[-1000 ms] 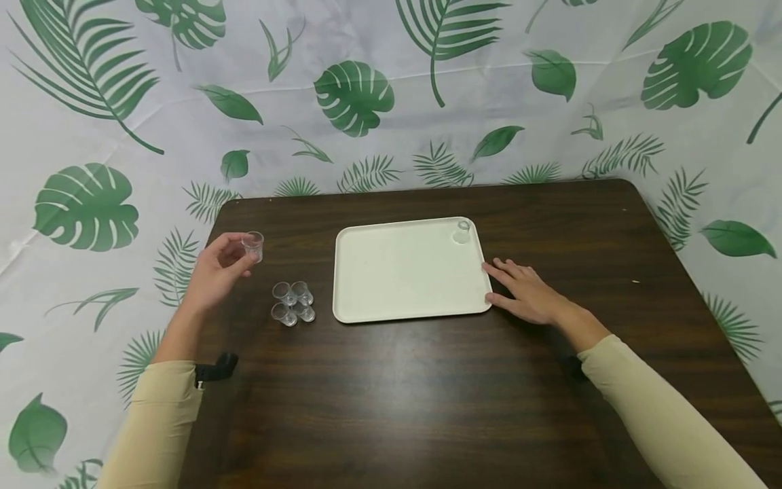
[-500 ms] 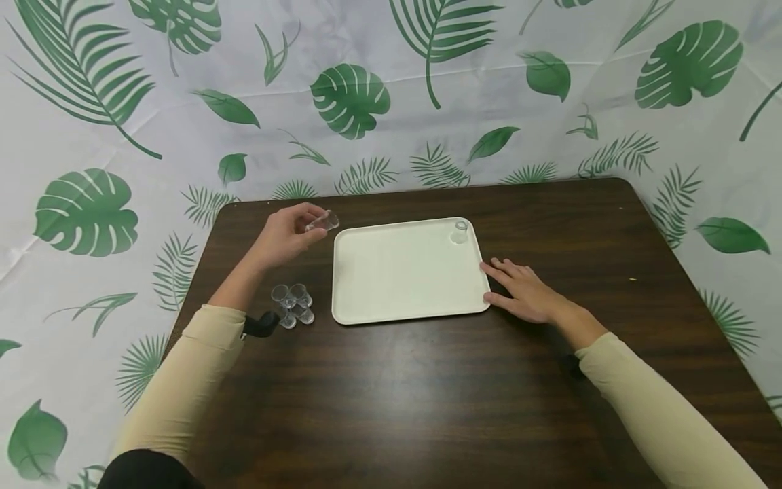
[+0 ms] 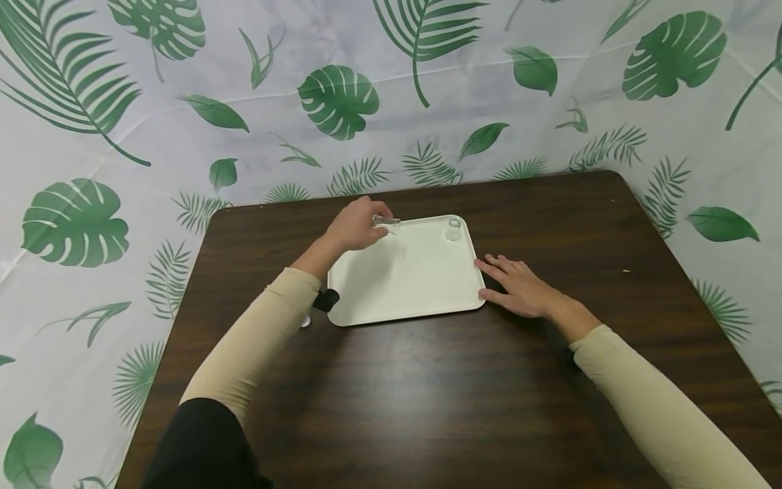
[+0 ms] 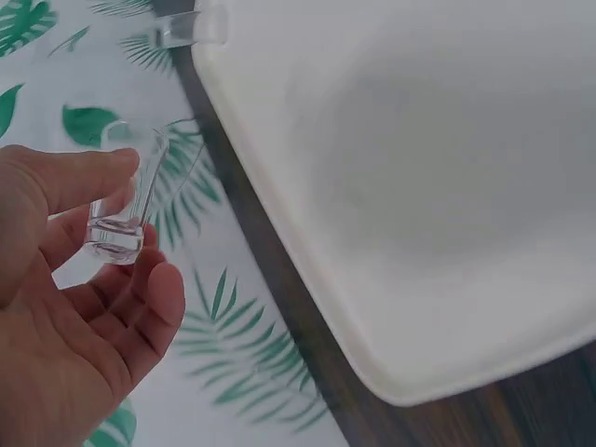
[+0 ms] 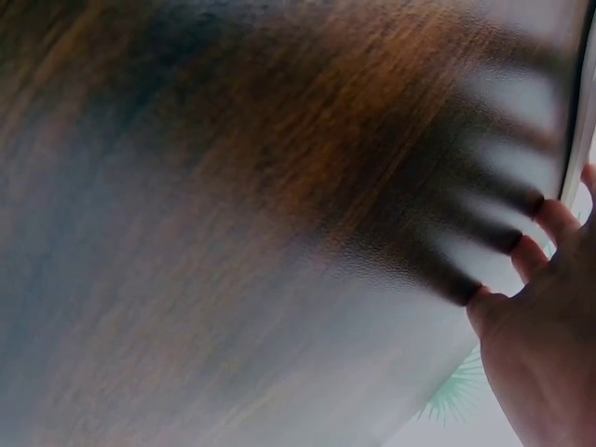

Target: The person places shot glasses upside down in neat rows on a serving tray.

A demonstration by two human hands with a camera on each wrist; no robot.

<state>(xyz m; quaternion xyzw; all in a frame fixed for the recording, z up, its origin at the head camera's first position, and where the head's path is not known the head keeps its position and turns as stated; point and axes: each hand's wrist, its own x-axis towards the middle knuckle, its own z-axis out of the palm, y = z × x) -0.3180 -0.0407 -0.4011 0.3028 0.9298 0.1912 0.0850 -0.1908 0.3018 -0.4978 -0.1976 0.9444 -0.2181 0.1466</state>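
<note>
Brown wood-grain table [image 3: 415, 394] | leaf-print backdrop [image 3: 391, 115] behind | left hand [image 3: 356, 225] pinches 1 glass [image 4: 140, 196] | right hand [image 3: 518, 291] spread, touching tray [image 3: 415, 275]

The cup [image 4: 130, 223] is clear, smooth and shiny, either glass or hard plastic. The tray [image 3: 409, 278] looks like smooth, softly matt plastic, the table [image 3: 427, 387] finely textured wood grain with a sheen; backdrop [image 3: 275, 149] and sleeves [image 3: 263, 336] are creased, matt cloth.
</note>
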